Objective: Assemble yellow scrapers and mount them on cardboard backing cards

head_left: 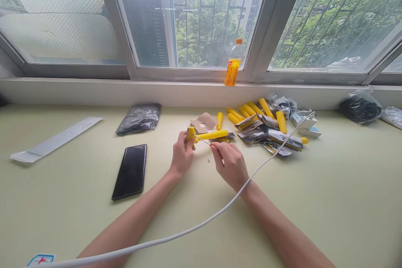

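Observation:
My left hand (183, 155) is closed round the head of a yellow T-shaped hand tool, perhaps a scraper (213, 135), whose handle points right. In my right hand (230, 163) I pinch a thin metal rod like a small screwdriver (202, 140). Its far end meets the yellow head; its grip is hidden in my fingers. A tiny metal piece, maybe a screw (209, 160), lies on the table between my hands. Just beyond them are a brown cardboard piece (203, 122) and another yellow handle (219, 120).
Several yellow-handled tools (249, 109) in card packaging (254, 134) are piled at right. A white cable (201, 226) crosses in front of my right wrist. A black phone (129, 171), a dark plastic-wrapped packet (140, 118) and a white strip (59, 139) lie left. A bottle (233, 65) stands on the sill.

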Available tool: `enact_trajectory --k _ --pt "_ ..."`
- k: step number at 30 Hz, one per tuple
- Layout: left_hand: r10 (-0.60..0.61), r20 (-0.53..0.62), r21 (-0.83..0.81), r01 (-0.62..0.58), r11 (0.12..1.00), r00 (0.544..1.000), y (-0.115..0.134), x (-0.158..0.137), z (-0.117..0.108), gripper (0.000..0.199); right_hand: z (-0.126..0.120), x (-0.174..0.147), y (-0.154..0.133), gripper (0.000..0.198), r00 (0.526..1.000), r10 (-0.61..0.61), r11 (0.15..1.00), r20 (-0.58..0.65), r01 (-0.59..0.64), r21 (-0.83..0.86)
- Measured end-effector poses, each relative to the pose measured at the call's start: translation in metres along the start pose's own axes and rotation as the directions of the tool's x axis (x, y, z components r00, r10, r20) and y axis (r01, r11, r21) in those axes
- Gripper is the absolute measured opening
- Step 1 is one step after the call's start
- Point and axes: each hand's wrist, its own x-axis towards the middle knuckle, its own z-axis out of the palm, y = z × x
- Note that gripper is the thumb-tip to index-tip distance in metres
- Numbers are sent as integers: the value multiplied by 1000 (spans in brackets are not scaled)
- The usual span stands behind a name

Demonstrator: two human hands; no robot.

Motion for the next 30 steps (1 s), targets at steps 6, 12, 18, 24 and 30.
enact_trajectory --k 6,12,18,24,30 --pt "61 -32 44 -60 997 998 -1 1 0 11 -1 -1 0 16 999 -7 997 32 9 -73" --pt "97 -36 74 -94 993 995 -2 1 -1 10 -2 -2 -8 15 994 104 995 41 -104 -1" --pt "97 -51 99 -92 991 994 -2 2 -2 9 -1 -3 -14 20 987 103 994 125 -99 -43" --pt "103 -32 87 -99 991 994 -1 1 -1 9 0 -6 -13 35 972 201 976 126 -187 -110" --pt "124 -32 115 -119 986 992 -2 2 -1 8 -2 -7 -20 11 936 255 962 245 -271 36"
